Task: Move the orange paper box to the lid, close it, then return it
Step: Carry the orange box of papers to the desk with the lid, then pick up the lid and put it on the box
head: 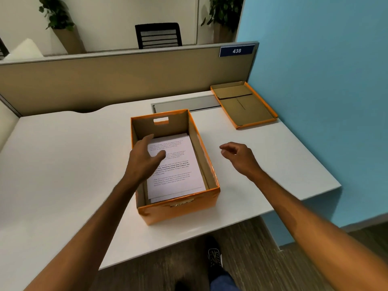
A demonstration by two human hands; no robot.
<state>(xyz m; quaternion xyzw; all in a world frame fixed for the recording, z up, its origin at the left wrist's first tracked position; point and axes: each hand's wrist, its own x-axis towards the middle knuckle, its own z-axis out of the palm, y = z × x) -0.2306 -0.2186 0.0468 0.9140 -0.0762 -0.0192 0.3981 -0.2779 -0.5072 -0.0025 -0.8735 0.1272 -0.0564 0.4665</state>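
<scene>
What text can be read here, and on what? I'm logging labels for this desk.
"438": white digits on the dark blue sign fixed to the beige partition panel.
Printed paragraphs on the white paper sheets inside the open orange cardboard box: too small to read.
Mark on the box's near wall: blurred.

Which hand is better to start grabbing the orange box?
Probably the left hand: it is open over the orange paper box, beside its left wall. The right hand hangs over the desk, apart from the box. Lifting likely needs both.
</scene>
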